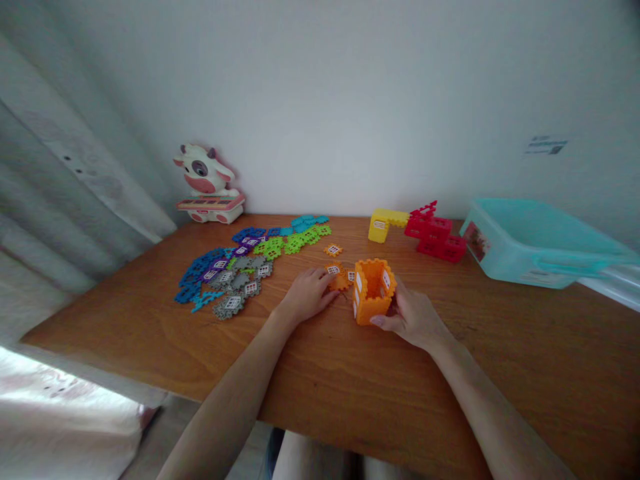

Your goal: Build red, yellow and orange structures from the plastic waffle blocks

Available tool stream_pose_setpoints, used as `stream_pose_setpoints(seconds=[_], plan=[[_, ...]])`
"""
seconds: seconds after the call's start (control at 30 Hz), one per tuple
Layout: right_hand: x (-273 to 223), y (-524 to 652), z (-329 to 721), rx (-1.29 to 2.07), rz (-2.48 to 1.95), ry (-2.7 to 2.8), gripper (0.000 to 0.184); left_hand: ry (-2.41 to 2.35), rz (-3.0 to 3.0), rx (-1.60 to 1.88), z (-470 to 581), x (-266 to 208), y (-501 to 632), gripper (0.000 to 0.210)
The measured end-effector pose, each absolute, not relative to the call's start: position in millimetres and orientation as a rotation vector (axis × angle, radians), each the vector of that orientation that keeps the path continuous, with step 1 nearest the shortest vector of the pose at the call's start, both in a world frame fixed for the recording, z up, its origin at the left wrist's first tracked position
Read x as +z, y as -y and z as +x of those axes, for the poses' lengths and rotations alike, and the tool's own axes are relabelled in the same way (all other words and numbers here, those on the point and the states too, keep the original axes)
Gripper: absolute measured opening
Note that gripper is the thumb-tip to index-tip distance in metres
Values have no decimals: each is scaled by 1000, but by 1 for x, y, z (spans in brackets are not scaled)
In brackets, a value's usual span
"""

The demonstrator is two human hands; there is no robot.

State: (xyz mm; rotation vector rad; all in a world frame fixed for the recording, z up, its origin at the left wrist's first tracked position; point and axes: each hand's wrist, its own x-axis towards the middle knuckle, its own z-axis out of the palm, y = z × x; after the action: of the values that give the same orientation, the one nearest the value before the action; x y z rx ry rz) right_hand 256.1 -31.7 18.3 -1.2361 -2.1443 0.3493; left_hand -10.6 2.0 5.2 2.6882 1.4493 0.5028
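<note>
An orange box [373, 308] made of interlocking notched tiles with white window panels stands upright on the table, its top uncovered. My right hand [413, 317] grips it from the right, thumb across the front and the other fingers partly hidden behind it. To its left, my left hand [313, 293] has its fingers curled and its thumb at the edge of an orange building tile [340, 280], which it pinches. Other orange tiles lie close by, one with a window [333, 250] just beyond the fingertips.
Grey tiles [235, 283], blue tiles [200, 273], purple, green tiles [295, 241] and turquoise ones spread across the left. A yellow build [379, 227] and red build [436, 233] stand at the back right, beside a turquoise bin [525, 257]. A cow toy keyboard [210, 190] sits back left.
</note>
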Motion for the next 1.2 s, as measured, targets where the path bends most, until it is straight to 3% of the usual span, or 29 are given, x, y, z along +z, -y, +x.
stream_pose_setpoints(seconds=[0.1, 0.2, 0.3, 0.4, 0.57, 0.73, 0.8, 1.0, 1.13, 1.2], plan=[[16, 31, 261, 375, -1163, 2098, 79, -1454, 2612, 636, -9, 6, -1, 44], [11, 29, 265, 348, -1064, 1998, 81, -1487, 2365, 979, -3, 7, -2, 46], [7, 28, 263, 237, -942, 1815, 70, -1326, 1957, 1356, 4, 10, -2, 43], [11, 30, 258, 101, -836, 1635, 55, -910, 1631, 1519, 6, 16, -1, 37], [27, 44, 242, -159, -733, 1665, 51, -371, 1467, 1509, 3, 27, 6, 36], [32, 57, 225, -421, -582, 1772, 61, -298, 1620, 1257, 2, 34, 15, 47], [31, 59, 223, -455, -567, 1813, 54, -299, 1679, 1126, 3, 34, 19, 47], [31, 63, 224, -351, -526, 1857, 10, -386, 1739, 1161, 9, 28, 22, 53], [34, 60, 223, -156, -686, 1603, 15, -715, 1830, 1538, 18, 21, 20, 66], [34, 54, 224, -63, -780, 1438, 20, -844, 1866, 1549, 23, 17, 21, 80]])
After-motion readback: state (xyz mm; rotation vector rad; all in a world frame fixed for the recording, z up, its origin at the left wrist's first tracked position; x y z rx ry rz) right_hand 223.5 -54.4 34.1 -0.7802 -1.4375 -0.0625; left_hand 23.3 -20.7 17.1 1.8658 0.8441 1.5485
